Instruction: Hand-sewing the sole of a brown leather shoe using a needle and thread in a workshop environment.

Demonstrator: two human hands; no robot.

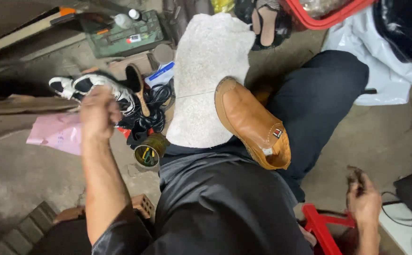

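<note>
A tan leather loafer (pixel 253 123) lies on its side across my lap, resting on a white fleecy cloth (pixel 206 71) over my knee. My left hand (pixel 97 113) is raised out to the left in a blurred fist. A thin taut thread (pixel 194 94) runs from it to the shoe's heel edge. My right hand (pixel 364 198) is low at the right, beside my thigh, with its fingers closed on a small dark object that I cannot make out. Dark trousers (pixel 319 94) cover both legs.
On the floor to the left are black-and-white sneakers (pixel 90 87), a wooden brush (pixel 137 87), a brass tin of tools (pixel 149 151), pink paper (pixel 57 134) and a green toolbox (pixel 125 35). A red stool frame (pixel 326 229) is beside my right hand. A white plastic bag (pixel 380 61) lies at the far right.
</note>
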